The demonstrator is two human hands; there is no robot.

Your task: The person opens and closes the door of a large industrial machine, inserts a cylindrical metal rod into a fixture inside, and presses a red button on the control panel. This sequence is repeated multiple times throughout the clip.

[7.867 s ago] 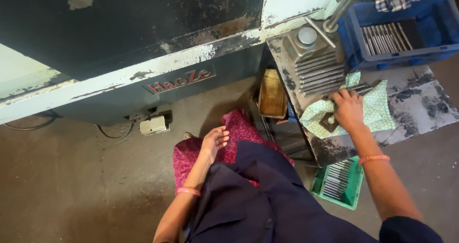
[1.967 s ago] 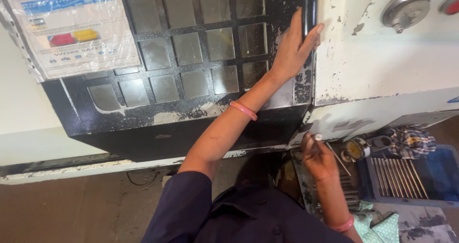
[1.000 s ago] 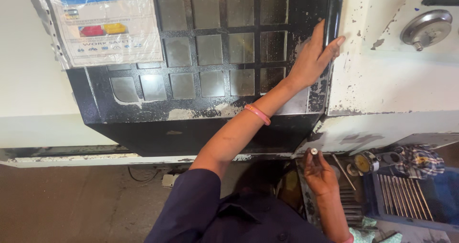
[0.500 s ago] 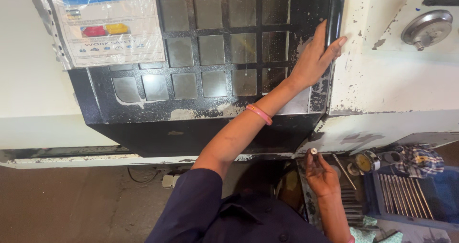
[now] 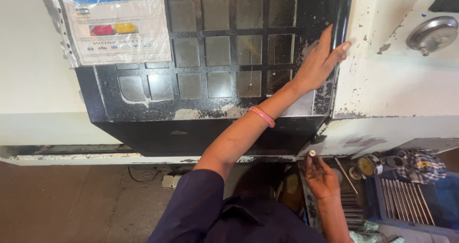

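Note:
My left hand (image 5: 321,61) reaches up and rests flat against the right edge of the black machine door (image 5: 224,66), fingers by its vertical black handle (image 5: 341,13). A pink bangle (image 5: 261,116) circles that wrist. Lower down, my right hand (image 5: 321,176) holds a short metal rod (image 5: 312,153) upright between the fingertips, its round end facing the camera, just under the machine's lower edge.
The door has a grid of small windows and a laminated safety sheet (image 5: 117,21) at its upper left. A round metal knob (image 5: 432,32) sits on the white panel to the right. A blue crate (image 5: 430,209) of metal rods, a checked cloth (image 5: 423,164) and a small round tin (image 5: 368,165) lie at the lower right.
Since eight seconds ago I have risen from a low position over the rod trays to the machine door. Over the last second both hands have hardly moved.

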